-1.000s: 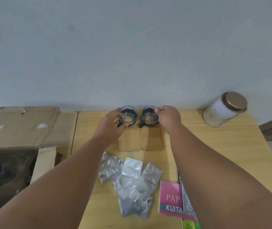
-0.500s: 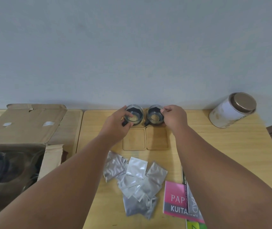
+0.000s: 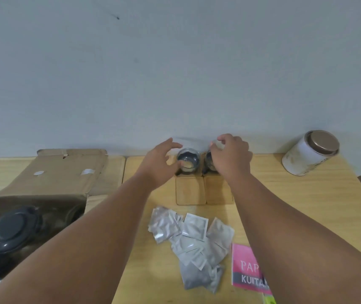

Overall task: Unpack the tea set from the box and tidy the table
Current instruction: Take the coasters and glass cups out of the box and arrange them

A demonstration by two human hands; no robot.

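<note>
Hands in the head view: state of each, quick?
Left hand: open, fingers spread beside the left glass cup.
Right hand: curled over the right cup; grip cannot be told.

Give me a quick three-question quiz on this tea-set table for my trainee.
1. True or false: the dark grey lidded teapot sits inside the open brown cardboard box.
2. Where is the white round tin with a bronze lid? A) table's far right corner B) in the box C) on the floor
3. How many bare square wooden coasters lie just nearer the camera than the two clear glass cups?
Key: 1 true; 2 A; 3 two.
</note>
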